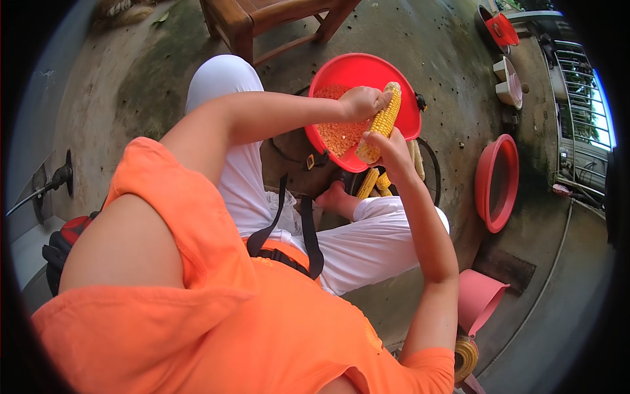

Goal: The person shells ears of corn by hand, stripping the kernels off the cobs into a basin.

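Cob [386, 121]: yellow, slanted over the basin [408, 85], toward its right and near edges; rows of kernels on the facing side, both ends paler.
Left hand [361, 104]: clamped on the cob's far end, fingers curled, thumb pressed to it; wrist above the basin.
Right hand [394, 148]: clamped on the cob's near end, thumb laid across the rows.
Hands: close together, both on the one cob.
Basin: red, round, between the person's knees; its base hidden from this view.
Loose kernels [338, 138]: orange-yellow, heaped in the basin toward its left and near edges.
Spare cobs [369, 184]: yellow, low beside the basin's near edge, close to a bare foot [338, 198].
Pale cobs [418, 161]: just off the basin's right near edge, partly hidden by the right wrist.
Clothing: orange top [282, 322], white trousers [236, 171], black strap [310, 230] at the waist.
Chair [239, 29]: wooden, on the floor [453, 111] beyond the basin, partly in view.
Right side of floor: red tub [484, 187]; pink pail [479, 299], nearer the person; yellowish roll [466, 354] beside the pail.
Far right: white tubs [509, 85], red bucket [503, 29], railing [583, 98] beyond.
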A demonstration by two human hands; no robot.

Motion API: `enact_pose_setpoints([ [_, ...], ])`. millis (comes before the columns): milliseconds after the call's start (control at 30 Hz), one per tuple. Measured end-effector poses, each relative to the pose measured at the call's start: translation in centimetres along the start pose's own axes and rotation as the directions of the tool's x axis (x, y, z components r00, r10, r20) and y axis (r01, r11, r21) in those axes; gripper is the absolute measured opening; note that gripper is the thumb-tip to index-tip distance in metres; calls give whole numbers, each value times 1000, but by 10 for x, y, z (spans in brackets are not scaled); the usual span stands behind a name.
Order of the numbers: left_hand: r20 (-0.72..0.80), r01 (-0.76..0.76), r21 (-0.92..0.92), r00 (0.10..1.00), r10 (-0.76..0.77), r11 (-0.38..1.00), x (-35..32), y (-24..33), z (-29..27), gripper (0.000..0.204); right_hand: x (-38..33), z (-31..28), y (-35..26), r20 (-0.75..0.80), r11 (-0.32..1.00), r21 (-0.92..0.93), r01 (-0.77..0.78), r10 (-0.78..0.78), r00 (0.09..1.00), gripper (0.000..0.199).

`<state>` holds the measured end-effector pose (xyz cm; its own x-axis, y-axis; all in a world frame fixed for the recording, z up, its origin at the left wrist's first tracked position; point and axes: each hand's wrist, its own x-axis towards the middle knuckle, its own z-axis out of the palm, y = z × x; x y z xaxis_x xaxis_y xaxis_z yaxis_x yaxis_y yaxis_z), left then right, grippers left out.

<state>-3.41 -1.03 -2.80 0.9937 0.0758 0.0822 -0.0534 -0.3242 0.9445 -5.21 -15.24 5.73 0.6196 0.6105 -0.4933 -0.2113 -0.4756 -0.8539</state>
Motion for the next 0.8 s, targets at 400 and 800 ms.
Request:
enact_pose_setpoints([
  [400, 102, 165, -69, 982, -158, 984, -12, -2, -3, 58, -5, 19, 28, -146, 988, 38, 151, -144, 979, 48],
  [800, 14, 137, -150, 991, -137, 979, -19, -12, -4, 56, -13, 30, 32, -150, 996, -57, 69, -77, 986, 45],
])
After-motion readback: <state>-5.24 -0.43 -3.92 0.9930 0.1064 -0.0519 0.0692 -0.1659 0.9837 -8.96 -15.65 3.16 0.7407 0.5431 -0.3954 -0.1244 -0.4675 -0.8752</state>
